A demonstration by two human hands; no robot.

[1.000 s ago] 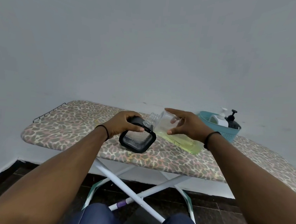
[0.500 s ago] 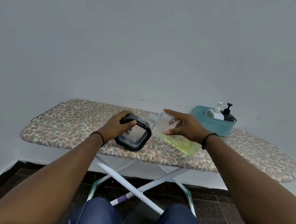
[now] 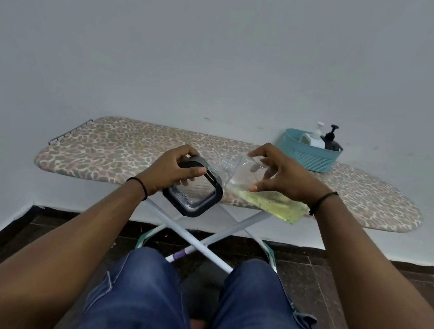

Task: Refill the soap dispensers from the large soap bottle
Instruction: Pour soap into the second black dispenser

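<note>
The left hand (image 3: 170,172) grips a clear soap dispenser (image 3: 194,193) with black rims, near the middle of the frame. Its fingers curl over the top rim and the thumb presses on the near side. The dispenser is tilted, with its square bottom facing the camera. The right hand (image 3: 284,175) holds the large soap bottle (image 3: 255,190), fingers on top and thumb on the near side. The bottle lies almost flat, tipped to the left. Its ribbed neck points at the top of the dispenser and is just beside it. Yellow-green soap sits along the low side of the bottle. No writing can be read on either one.

Both are held over the near edge of an ironing board (image 3: 109,151) with a spotted cover. At the right end stands a blue basket (image 3: 307,157). In it are 2 pump bottles, 1 white pump bottle (image 3: 314,140) and 1 black pump bottle (image 3: 331,141).
</note>
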